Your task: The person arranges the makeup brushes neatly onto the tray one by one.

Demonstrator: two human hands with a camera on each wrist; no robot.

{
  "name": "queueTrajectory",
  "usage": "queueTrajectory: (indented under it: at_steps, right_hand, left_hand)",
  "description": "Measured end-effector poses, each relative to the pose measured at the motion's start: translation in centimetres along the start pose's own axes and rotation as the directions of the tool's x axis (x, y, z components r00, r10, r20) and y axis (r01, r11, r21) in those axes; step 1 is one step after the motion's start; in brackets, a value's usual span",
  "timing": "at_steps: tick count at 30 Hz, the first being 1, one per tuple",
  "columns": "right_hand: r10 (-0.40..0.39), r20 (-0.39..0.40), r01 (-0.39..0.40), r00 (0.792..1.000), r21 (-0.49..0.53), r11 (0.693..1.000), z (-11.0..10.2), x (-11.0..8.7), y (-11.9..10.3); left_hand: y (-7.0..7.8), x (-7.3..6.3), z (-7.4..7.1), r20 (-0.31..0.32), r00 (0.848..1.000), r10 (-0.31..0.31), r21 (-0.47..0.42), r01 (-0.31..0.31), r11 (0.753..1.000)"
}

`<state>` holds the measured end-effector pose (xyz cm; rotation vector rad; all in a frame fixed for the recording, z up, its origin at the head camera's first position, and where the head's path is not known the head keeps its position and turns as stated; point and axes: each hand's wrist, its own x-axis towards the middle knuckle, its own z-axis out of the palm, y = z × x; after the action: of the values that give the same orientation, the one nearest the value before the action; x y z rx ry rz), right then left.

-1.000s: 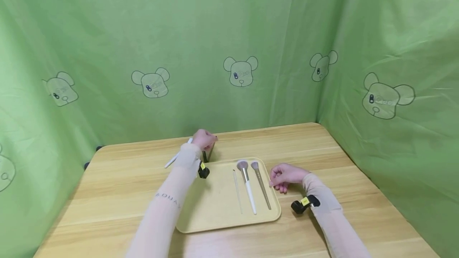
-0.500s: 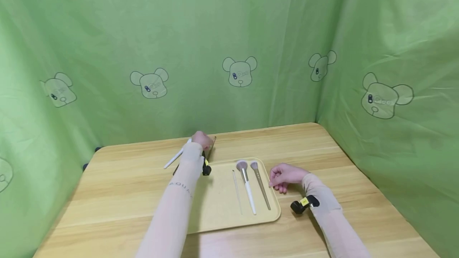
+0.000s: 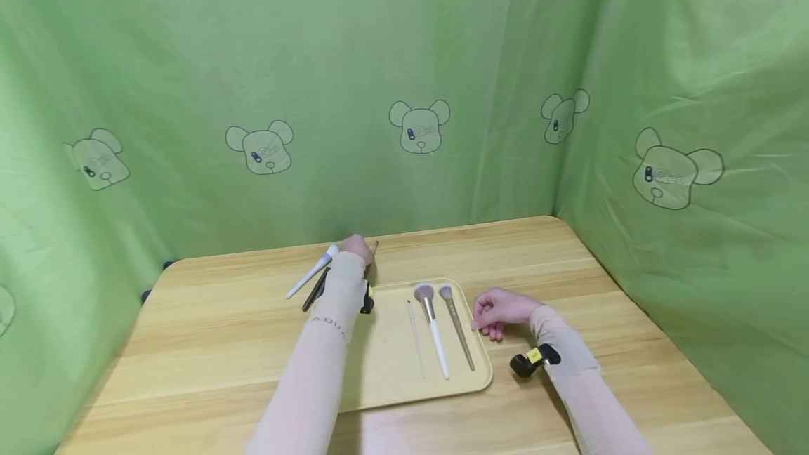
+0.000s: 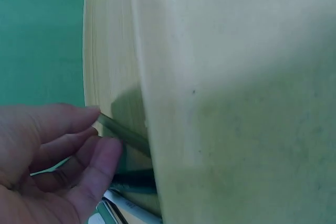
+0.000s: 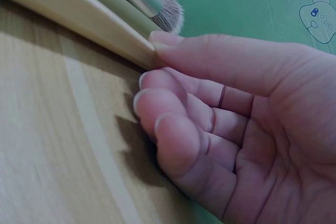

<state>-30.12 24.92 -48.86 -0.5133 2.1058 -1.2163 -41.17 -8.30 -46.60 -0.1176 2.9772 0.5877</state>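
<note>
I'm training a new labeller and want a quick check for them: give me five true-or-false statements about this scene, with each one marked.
1. Two wide-headed brushes and a thin tool lie on the tray. True.
2. The right hand touches the tray's rim. True.
3. A pale brush lies on the wooden table, to the left of the left hand. True.
4. The left hand is laid flat in the middle of the tray. False: it is beyond the tray's far edge, fingers curled, close to a slim stick.
5. The brown-handled brush lies between the other two items on the tray. False: the white-handled brush is in the middle.
</note>
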Motion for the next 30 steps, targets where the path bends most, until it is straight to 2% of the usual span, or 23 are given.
queueTrajectory:
  at_steps: [5, 12, 25, 30]
  right_hand:
    - [0.003, -0.001, -0.003, 1.000, 0.000, 1.000, 0.02, -0.03, 0.05]
    - [-0.002, 0.005, 0.001, 1.000, 0.004, 1.000, 0.04, 0.07, -0.02]
    - [-0.001, 0.004, 0.001, 1.000, 0.003, 1.000, 0.06, 0.17, 0.07]
    - [0.000, 0.001, 0.000, 1.000, 0.004, 1.000, 0.05, 0.10, -0.02]
  left_hand:
    - [0.55, -0.58, -0.09, 0.030, 0.999, 0.025, 0.052, -0.026, 0.998]
    - [0.73, -0.82, -0.08, 0.053, 0.999, -0.012, 0.062, 0.009, 0.998]
    - [0.44, -0.92, 0.19, 0.028, 0.999, 0.042, 0.073, -0.044, 0.996]
    - [0.37, -0.95, -0.05, -0.004, 0.998, 0.056, 0.059, -0.056, 0.997]
